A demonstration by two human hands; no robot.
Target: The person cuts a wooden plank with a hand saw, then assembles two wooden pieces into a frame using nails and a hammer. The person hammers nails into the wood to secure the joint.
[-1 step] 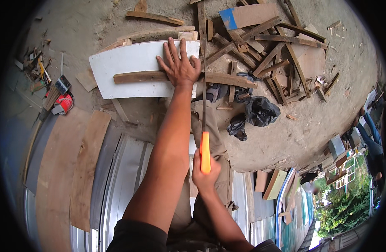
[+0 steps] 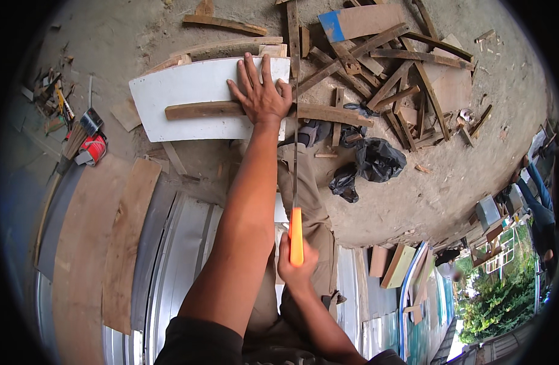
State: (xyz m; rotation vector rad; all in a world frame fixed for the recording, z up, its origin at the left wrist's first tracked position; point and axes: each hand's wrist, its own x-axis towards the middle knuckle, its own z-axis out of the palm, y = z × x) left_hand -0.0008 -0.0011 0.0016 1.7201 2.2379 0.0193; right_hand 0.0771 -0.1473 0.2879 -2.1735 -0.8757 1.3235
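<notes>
My right hand (image 2: 297,261) is wrapped round the orange handle of a handsaw (image 2: 296,234). The saw's long narrow blade points away from me and crosses a brown wooden strip (image 2: 337,115) just right of my left hand. My left hand (image 2: 261,91) lies with fingers spread over a white board (image 2: 176,91), its heel pressing on the strip. The strip rests across the board and sticks out past its right edge. Whether the blade has cut into the strip I cannot make out.
A heap of wood offcuts (image 2: 407,91) lies at the far right, near black plastic bags (image 2: 379,161). To the left are a red can (image 2: 94,149), a brush (image 2: 91,121) and long planks (image 2: 85,255). Another person's legs (image 2: 541,213) show at the right edge.
My right hand has drawn the saw a little toward me. My left hand, the board and the strip stay nearly in place.
</notes>
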